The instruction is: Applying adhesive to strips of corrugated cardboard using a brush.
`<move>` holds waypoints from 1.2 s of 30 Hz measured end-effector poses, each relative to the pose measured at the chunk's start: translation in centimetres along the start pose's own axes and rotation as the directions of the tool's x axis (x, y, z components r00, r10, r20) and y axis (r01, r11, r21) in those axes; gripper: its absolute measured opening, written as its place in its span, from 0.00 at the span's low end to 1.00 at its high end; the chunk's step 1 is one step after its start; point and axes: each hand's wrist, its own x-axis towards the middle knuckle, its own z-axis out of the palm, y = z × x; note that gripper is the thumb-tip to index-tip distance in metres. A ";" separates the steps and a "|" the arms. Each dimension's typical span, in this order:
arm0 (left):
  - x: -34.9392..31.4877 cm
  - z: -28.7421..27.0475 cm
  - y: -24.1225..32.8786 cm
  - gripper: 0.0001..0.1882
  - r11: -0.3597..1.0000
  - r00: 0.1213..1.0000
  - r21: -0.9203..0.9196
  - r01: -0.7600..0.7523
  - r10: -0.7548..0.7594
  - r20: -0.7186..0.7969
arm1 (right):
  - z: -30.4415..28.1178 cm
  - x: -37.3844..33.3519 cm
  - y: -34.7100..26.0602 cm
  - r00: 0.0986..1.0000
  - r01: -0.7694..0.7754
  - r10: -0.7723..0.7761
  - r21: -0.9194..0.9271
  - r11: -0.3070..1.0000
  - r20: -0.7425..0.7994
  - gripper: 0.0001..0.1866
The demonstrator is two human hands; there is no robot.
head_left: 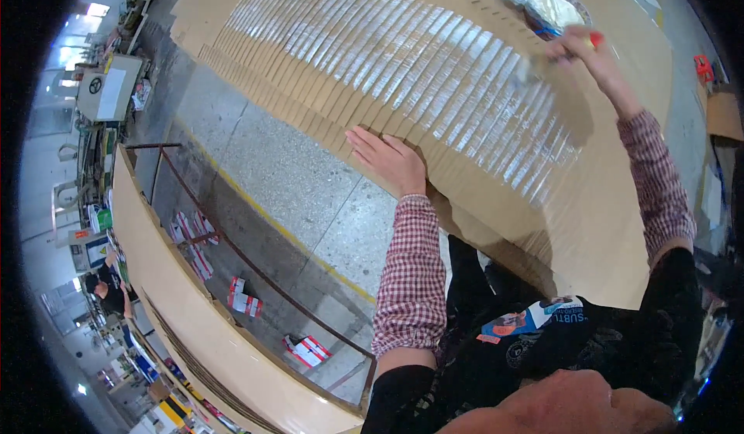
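Overlapping brown cardboard sheets (465, 167) lie fanned out in front of me, with a glossy, wet-looking whitish coating across their exposed strips. My left hand (391, 159) rests flat on the near left edges of the sheets, fingers stretched out and holding nothing. Farther right, my right hand (577, 46) is closed around a brush (529, 70) whose handle shows a red end. Its bristle end is blurred over the coated strips. Just beyond that hand, a plastic-lined bowl (587, 17) contains a thick white paste (554, 8).
A long tan panel (194, 310) on a rusty metal frame (263, 267) stands to the left. Red and white cardboard pieces (245, 297) lie on the floor beneath it. Another person (112, 291) is at the far left, near machines. A cardboard box (725, 115) sits at the far right.
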 end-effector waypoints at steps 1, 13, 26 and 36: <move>0.1 -0.1 -0.3 0.29 1.000 1.000 0.003 -0.010 0.010 0.003 | 1.7 1.2 -1.3 0.999 0.021 -0.020 0.010 1.000 -0.032 0.13; -10.3 -1.7 2.7 0.30 0.996 0.997 -0.055 -0.068 0.069 0.019 | -3.6 -7.8 4.8 0.990 -0.104 0.106 0.026 0.994 -0.090 0.12; -11.9 -0.3 3.9 0.30 0.996 0.998 0.081 -0.043 0.040 0.048 | -7.1 -13.6 7.6 0.989 -0.140 0.145 -0.156 0.978 0.022 0.10; -11.9 0.1 4.0 0.29 0.996 0.999 0.073 -0.043 0.041 0.030 | -5.4 -10.2 7.5 0.983 -0.013 0.019 0.034 0.999 -0.185 0.11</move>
